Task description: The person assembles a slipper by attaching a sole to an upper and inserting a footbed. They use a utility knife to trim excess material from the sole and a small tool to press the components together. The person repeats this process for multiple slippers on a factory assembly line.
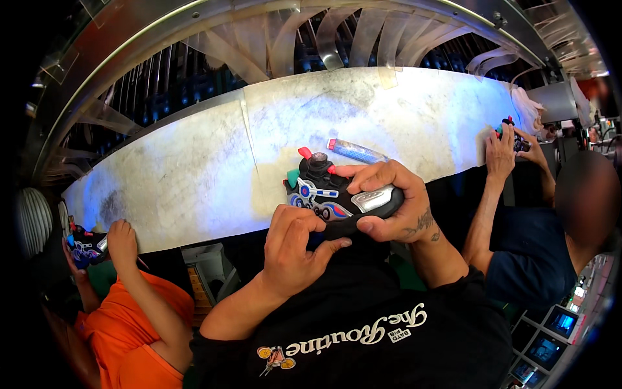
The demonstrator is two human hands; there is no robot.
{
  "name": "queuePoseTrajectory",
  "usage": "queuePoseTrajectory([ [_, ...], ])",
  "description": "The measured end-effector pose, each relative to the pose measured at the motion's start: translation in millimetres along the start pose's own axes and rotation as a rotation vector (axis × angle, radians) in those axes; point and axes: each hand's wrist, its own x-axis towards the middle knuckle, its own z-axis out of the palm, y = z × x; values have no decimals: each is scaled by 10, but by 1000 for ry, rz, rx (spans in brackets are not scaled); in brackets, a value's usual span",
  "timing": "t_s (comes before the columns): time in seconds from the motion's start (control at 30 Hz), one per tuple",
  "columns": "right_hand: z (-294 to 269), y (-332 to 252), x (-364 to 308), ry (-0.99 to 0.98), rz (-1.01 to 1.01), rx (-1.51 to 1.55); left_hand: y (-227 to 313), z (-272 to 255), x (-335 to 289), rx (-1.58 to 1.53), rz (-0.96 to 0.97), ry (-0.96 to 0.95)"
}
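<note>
A black sneaker (324,198) with silver, blue and red trim is held over the near edge of the worktable, lying on its side. My right hand (395,198) is closed around the end with the silver panel, thumb at the sole and fingers over the upper. Curled by the sole edge, my left hand (291,243) grips the shoe between bent fingers and thumb. A red tab (304,152) and a teal tab (293,177) stick out at the other end. Just beyond the shoe lies a clear, blue-marked tube with a red end (353,150).
The long pale worktable (188,162) curves across, with clear strips (382,39) hanging over dark machinery behind it. At the left, a person in orange (142,324) holds a similar shoe (86,246). Another in dark blue (531,253) handles one (518,142) at the right.
</note>
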Motion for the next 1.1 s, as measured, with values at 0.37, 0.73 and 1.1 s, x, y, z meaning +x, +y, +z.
queuePoseTrajectory([
  [0.37,41,-66,21,-29,-1,-68,-57,-2,32,-13,-21,8],
  [0.73,-210,-345,53,-91,147,-353,-104,116,167,25,-59,-130],
  [1.1,-140,-877,190,-176,620,-971,-39,310,242,220,23,-196],
])
